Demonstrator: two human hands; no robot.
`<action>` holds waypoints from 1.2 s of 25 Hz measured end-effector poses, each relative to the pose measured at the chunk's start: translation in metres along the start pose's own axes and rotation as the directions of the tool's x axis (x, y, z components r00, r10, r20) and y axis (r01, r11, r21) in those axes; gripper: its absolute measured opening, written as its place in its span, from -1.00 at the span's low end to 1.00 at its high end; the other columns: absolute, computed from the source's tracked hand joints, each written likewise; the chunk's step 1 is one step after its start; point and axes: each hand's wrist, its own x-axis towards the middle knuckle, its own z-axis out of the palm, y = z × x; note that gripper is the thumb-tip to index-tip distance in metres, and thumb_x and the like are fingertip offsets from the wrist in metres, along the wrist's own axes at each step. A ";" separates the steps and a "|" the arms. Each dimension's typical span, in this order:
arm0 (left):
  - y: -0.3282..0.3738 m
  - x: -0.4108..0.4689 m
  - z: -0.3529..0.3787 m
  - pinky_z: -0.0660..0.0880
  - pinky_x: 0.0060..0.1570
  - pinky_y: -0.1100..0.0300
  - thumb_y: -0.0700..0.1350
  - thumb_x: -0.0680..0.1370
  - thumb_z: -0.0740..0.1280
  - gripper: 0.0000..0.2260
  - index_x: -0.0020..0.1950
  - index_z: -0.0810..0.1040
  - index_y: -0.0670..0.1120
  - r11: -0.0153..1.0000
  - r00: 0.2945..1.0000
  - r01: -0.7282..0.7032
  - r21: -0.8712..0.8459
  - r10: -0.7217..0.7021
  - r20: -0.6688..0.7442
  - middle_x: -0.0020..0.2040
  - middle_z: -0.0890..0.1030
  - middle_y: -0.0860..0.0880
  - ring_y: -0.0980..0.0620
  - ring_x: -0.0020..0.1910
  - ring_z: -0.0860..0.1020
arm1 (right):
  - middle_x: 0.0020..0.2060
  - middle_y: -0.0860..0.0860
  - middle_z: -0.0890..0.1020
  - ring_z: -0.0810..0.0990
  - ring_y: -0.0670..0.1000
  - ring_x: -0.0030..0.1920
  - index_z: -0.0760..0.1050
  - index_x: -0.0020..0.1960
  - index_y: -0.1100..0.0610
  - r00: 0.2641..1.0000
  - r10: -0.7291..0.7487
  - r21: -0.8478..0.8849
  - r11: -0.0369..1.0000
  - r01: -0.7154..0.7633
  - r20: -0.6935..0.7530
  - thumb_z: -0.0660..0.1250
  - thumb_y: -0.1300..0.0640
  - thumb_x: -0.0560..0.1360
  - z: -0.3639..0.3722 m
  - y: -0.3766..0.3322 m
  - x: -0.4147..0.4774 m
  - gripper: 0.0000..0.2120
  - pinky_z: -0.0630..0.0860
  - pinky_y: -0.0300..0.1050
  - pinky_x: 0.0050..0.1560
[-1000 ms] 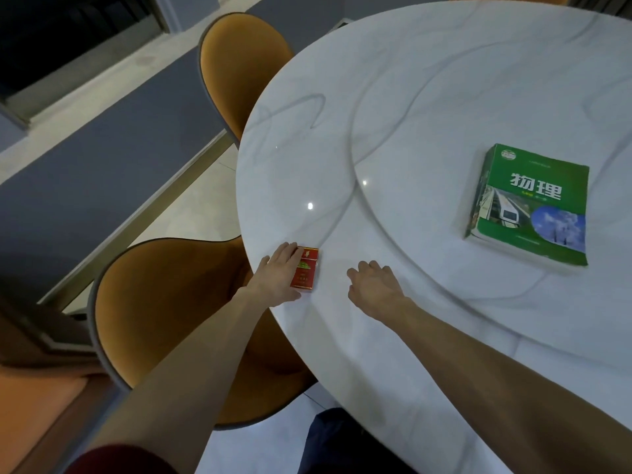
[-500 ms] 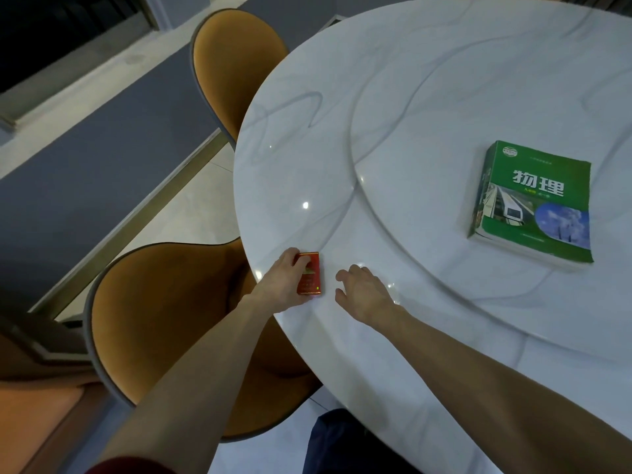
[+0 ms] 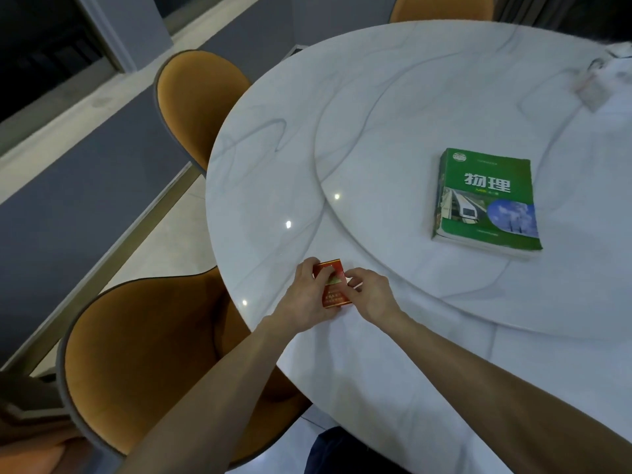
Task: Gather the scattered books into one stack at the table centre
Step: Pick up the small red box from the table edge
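A small red book (image 3: 333, 291) is near the table's left front edge, tilted up between both hands. My left hand (image 3: 305, 295) grips its left side with the thumb across the cover. My right hand (image 3: 371, 295) pinches its right edge with fingertips. A thick green textbook (image 3: 485, 203) with a train picture lies flat on the raised round turntable (image 3: 393, 138), well to the right and farther back from my hands.
The round white marble table (image 3: 260, 186) has orange chairs at its left (image 3: 195, 100), front left (image 3: 143, 354) and far side (image 3: 441, 8). A pale blurred object (image 3: 591, 87) lies at the far right of the table.
My right hand moved left from the bare tabletop onto the red book. My left hand went from resting on the book to gripping it, and the book has tilted up.
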 end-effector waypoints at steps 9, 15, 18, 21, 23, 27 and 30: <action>0.087 0.034 0.033 0.36 0.39 0.04 0.00 0.42 0.43 -0.32 0.46 0.24 -0.14 0.971 0.971 -0.239 0.030 0.238 0.011 0.48 0.16 -0.15 -0.09 0.50 0.10 | -0.13 0.10 0.57 0.60 0.10 -0.12 0.53 0.18 0.23 0.963 0.109 0.060 0.993 -0.097 -0.247 0.31 0.32 0.48 -0.082 0.038 -0.033 -0.73 0.52 -0.12 0.02; 0.166 0.049 0.064 0.29 0.42 0.10 0.03 0.44 0.41 -0.34 0.45 0.24 -0.14 0.935 0.934 -0.355 0.003 0.354 0.044 0.48 0.14 -0.13 -0.06 0.51 0.06 | -0.08 0.15 0.61 0.61 0.12 -0.12 0.53 0.18 0.22 0.909 0.187 0.108 0.982 -0.158 -0.374 0.32 0.28 0.49 -0.146 0.078 -0.069 -0.74 0.57 -0.02 0.09; 0.210 0.055 0.088 0.37 0.38 0.07 0.05 0.44 0.41 -0.35 0.43 0.27 -0.14 0.912 0.911 -0.411 0.014 0.409 0.051 0.44 0.18 -0.14 -0.06 0.49 0.11 | 0.01 0.19 0.64 0.57 0.05 -0.15 0.53 0.18 0.22 0.874 0.225 0.099 0.974 -0.201 -0.432 0.31 0.29 0.49 -0.178 0.107 -0.087 -0.74 0.56 -0.06 0.08; 0.255 0.060 0.117 0.39 0.36 0.07 0.06 0.44 0.40 -0.34 0.44 0.24 -0.13 0.897 0.894 -0.440 0.032 0.435 0.109 0.46 0.14 -0.13 -0.05 0.50 0.08 | 0.03 0.19 0.64 0.62 0.11 -0.07 0.53 0.19 0.22 0.836 0.273 0.128 0.962 -0.241 -0.475 0.29 0.29 0.50 -0.211 0.138 -0.108 -0.73 0.56 -0.07 0.09; 0.286 0.062 0.138 0.39 0.35 0.08 0.07 0.43 0.40 -0.34 0.43 0.25 -0.13 0.886 0.881 -0.462 0.038 0.454 0.130 0.46 0.15 -0.13 -0.05 0.50 0.08 | 0.05 0.18 0.64 0.64 0.13 -0.01 0.53 0.20 0.21 0.812 0.307 0.156 0.952 -0.265 -0.496 0.28 0.28 0.51 -0.233 0.161 -0.122 -0.74 0.56 -0.09 0.08; 0.350 0.064 0.185 0.46 0.29 0.07 0.07 0.42 0.41 -0.35 0.41 0.30 -0.15 0.868 0.860 -0.495 0.025 0.486 0.153 0.42 0.21 -0.13 -0.06 0.47 0.13 | 0.07 0.17 0.63 0.63 0.12 0.02 0.53 0.19 0.22 0.763 0.376 0.211 0.927 -0.311 -0.526 0.26 0.29 0.52 -0.276 0.214 -0.150 -0.74 0.54 -0.12 0.05; 0.395 0.064 0.224 0.46 0.29 0.07 0.08 0.42 0.41 -0.35 0.41 0.30 -0.16 0.854 0.838 -0.520 0.017 0.506 0.202 0.42 0.22 -0.15 -0.07 0.47 0.13 | 0.08 0.18 0.63 0.62 0.12 -0.01 0.53 0.19 0.23 0.726 0.430 0.258 0.903 -0.344 -0.537 0.26 0.30 0.52 -0.306 0.258 -0.169 -0.74 0.52 -0.16 0.01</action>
